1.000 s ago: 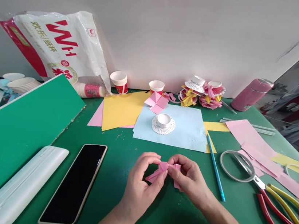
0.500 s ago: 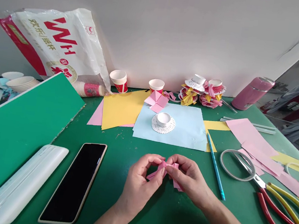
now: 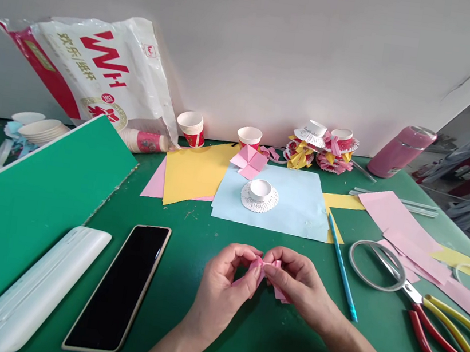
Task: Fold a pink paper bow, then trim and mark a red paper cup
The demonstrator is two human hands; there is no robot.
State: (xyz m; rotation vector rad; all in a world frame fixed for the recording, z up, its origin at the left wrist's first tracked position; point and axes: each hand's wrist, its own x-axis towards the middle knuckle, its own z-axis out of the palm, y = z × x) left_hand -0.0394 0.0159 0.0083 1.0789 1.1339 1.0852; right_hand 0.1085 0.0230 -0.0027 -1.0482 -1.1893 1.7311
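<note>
Between my two hands is a small piece of folded pink paper, pinched at its narrow middle like a bow. My left hand is closed on its left end with thumb and fingertips. Closed on the right part is my right hand, its thumb meeting the left one near the middle. Fingers hide much of the paper. Beyond the hands, a white cut paper cup with a fringed rim sits on a light blue sheet. A pink folded paper square rests at that sheet's back edge.
A phone and a white device lie at left beside a green board. On the right are a blue pencil, a tape roll, scissors and pink strips. Paper cups and a pink flask stand behind.
Both hands keep hold of the pink paper. Its left end, which stuck out flat before, is now bunched closer under my left fingers. The camera view has shifted slightly.
</note>
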